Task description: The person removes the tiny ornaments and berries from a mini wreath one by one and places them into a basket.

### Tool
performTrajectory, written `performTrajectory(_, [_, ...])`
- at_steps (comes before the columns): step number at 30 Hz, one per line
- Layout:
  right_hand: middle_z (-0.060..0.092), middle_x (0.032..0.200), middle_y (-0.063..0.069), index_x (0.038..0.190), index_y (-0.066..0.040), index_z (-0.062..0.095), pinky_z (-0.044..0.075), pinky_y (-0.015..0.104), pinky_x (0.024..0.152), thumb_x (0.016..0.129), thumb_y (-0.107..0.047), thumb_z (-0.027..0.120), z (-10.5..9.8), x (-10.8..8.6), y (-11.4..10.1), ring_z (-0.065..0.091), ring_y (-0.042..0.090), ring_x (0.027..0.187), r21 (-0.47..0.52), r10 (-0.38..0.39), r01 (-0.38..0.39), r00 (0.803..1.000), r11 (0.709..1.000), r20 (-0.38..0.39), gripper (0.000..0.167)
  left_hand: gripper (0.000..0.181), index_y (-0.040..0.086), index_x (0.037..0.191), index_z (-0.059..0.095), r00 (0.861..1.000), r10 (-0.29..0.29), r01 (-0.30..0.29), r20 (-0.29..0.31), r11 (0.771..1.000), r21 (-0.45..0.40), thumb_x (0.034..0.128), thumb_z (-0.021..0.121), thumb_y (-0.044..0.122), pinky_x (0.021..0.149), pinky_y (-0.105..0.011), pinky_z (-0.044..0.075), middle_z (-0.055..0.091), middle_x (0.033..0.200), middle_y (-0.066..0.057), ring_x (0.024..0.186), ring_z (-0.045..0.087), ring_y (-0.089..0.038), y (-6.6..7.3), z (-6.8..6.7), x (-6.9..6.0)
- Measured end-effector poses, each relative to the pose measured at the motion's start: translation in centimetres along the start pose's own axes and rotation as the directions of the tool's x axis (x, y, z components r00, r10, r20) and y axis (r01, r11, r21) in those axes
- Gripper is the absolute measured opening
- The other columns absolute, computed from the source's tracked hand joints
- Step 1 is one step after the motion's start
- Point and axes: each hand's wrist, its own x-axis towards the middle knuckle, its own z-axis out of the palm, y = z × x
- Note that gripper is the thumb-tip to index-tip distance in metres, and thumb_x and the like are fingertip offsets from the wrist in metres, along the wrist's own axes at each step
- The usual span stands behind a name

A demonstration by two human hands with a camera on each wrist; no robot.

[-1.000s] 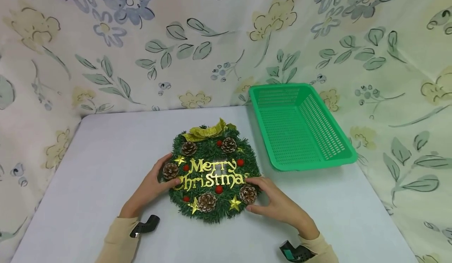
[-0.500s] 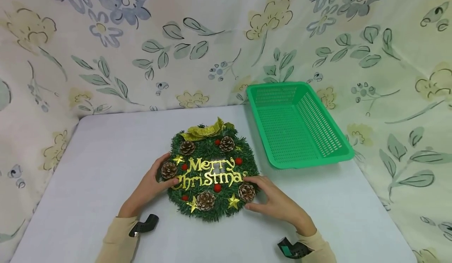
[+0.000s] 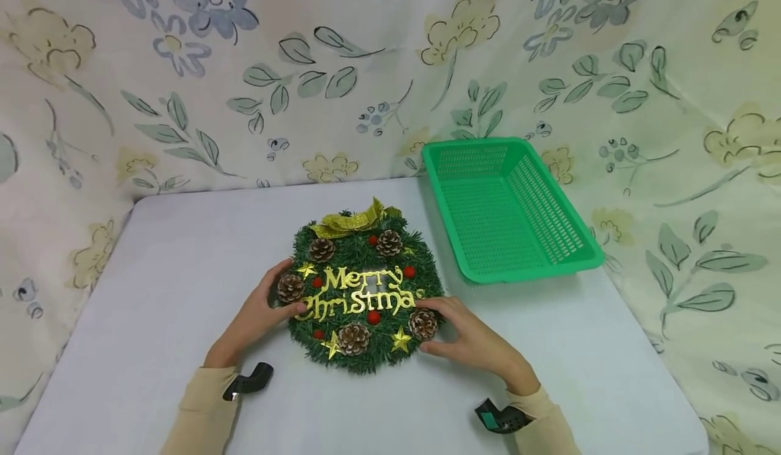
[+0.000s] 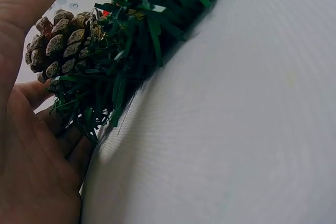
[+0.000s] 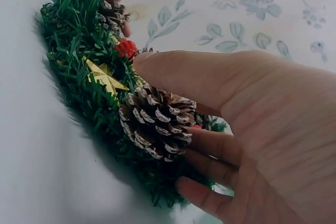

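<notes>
A Christmas wreath (image 3: pixel 358 300) is lying before us on a bench (image 3: pixel 183 258), the left hand (image 3: pixel 259 316) and right hand (image 3: pixel 472 340) clasping its opposite sides, apparently positioning it; the next move is likely calling for even, two-handed control. A green basket (image 3: pixel 531 274) is standing nearby.

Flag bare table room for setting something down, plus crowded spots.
Free: white table, left of the round green tinsel wreath back to the floral fabric backdrop; right of the right hand, in front of the rectangular green plastic basket. Crowded: wreath's sides, held by left hand and right hand; narrow wreath-basket gap.
</notes>
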Motion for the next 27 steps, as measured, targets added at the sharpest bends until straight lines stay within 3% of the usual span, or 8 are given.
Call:
performTrajectory(6, [0.056,0.143,0.000,0.147,-0.014,0.052,0.049,0.045,0.107,0.087,-0.030,0.081,-0.2,0.5,0.3,0.050,0.021,0.132,-0.001,-0.002,0.002,1.000,1.000,-0.004,0.068,0.095,0.027,0.163,0.018,1.000,0.007,-0.007,-0.005,1.000,-0.015,0.0895,0.078,0.032,0.113,-0.079,0.021,0.022,0.169,-0.015,0.154,0.016,-0.048,0.1,0.0,0.6])
performTrajectory(13, [0.057,0.140,0.000,0.146,-0.015,0.054,0.050,0.045,0.106,0.087,-0.030,0.081,0.1,0.0,0.3,0.050,0.019,0.129,0.016,0.010,-0.010,1.000,1.000,0.000,0.067,0.094,0.025,0.163,0.020,1.000,0.016,-0.016,-0.020,1.000,-0.023,0.0891,0.078,0.028,0.112,-0.079,0.021,0.024,0.168,-0.016,0.154,0.018,-0.048,-0.4,0.6,-0.3])
performTrajectory(19, [0.054,0.142,-0.001,0.146,-0.018,0.053,0.048,0.047,0.108,0.089,-0.032,0.080,0.3,-0.1,0.1,0.047,0.019,0.132,0.050,-0.008,0.008,1.000,0.999,0.015,0.065,0.093,0.028,0.163,0.019,1.000,-0.018,0.018,-0.019,1.000,0.013,0.0904,0.077,0.032,0.110,-0.078,0.023,0.023,0.168,-0.017,0.153,0.019,-0.050,0.0,0.1,-0.9])
performTrajectory(27, [0.055,0.140,0.000,0.142,-0.017,0.057,0.048,0.045,0.109,0.090,-0.021,0.078,-0.1,-0.1,0.3,0.049,0.021,0.131,0.018,-0.033,0.033,0.999,0.999,0.003,0.057,0.093,0.029,0.163,0.018,1.000,-0.007,0.007,-0.005,1.000,0.013,0.0903,0.077,0.032,0.109,-0.079,0.024,0.022,0.168,-0.017,0.152,0.019,-0.050,0.3,0.0,-0.1])
